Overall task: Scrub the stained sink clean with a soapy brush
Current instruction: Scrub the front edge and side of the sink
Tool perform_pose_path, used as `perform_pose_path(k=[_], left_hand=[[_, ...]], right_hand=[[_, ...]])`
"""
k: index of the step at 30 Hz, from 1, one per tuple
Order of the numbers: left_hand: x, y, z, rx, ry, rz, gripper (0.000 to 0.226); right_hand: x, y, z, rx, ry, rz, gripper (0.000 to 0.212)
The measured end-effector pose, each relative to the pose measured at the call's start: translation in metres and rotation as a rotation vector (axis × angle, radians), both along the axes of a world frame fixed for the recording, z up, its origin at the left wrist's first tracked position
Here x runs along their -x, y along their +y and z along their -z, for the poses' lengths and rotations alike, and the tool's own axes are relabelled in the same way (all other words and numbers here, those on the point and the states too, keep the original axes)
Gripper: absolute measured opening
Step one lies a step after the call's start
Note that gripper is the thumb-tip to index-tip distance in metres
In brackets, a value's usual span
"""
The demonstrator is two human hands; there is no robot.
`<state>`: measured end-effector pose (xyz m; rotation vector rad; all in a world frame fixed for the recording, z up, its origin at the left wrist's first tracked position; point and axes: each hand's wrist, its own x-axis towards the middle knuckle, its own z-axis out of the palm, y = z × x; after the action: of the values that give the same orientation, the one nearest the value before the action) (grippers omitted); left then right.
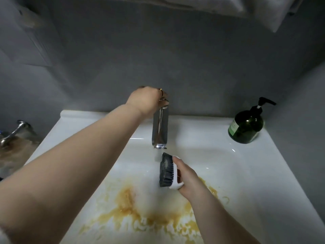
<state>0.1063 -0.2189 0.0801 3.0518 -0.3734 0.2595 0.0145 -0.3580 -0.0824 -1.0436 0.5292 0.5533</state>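
Observation:
The white sink [202, 148] has yellow-brown stains [126, 199] smeared across its basin floor. A chrome faucet [160, 131] stands at the back middle, and water runs from its spout. My left hand [146, 103] is closed over the faucet handle at the top. My right hand [186, 180] grips a scrub brush [167, 170] with a white body and dark grey bristles. The brush is held on its side just under the spout, bristles facing left, beside the water stream.
A dark green pump bottle [246, 127] stands on the sink's back right corner. Another metal tap [15, 131] shows at the left edge over a brownish surface. A grey wall rises behind the sink, with white towels [228, 9] above.

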Motion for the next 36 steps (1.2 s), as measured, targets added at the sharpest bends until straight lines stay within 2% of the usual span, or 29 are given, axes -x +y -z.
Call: perform_pose_path(k=[9,15,22,26,27,30,31,33,36], left_hand=[[-0.002,-0.004,0.007,-0.023,-0.051,-0.046,0.032],[0.001,-0.006,0.006,-0.045,-0.062,-0.034,0.035],[0.002,-0.007,0.005,-0.031,-0.047,-0.042,0.035],[0.002,-0.006,0.004,-0.027,-0.036,-0.034,0.035],[0.002,-0.006,0.004,-0.027,-0.034,-0.035,0.035],[0.001,-0.005,0.005,-0.026,-0.041,-0.029,0.035],[0.000,-0.005,0.006,-0.024,-0.045,-0.029,0.035],[0.001,-0.005,0.006,-0.016,-0.047,-0.027,0.035],[0.000,-0.005,0.007,0.000,-0.053,-0.026,0.035]], right_hand=[[-0.016,0.021,0.003,-0.036,0.031,0.058,0.017],[-0.021,0.023,0.011,-0.020,0.044,0.105,0.030],[-0.017,0.020,0.009,-0.152,-0.005,0.019,0.018],[-0.026,0.030,-0.003,-0.073,0.046,0.036,0.021],[-0.030,0.032,-0.003,-0.057,0.053,0.061,0.025],[-0.040,0.035,0.004,0.009,0.018,0.107,0.063],[-0.043,0.034,0.009,0.003,0.014,0.126,0.068],[-0.039,0.031,0.002,-0.046,0.012,0.129,0.061],[-0.030,0.022,-0.007,-0.114,-0.035,0.054,0.027]])
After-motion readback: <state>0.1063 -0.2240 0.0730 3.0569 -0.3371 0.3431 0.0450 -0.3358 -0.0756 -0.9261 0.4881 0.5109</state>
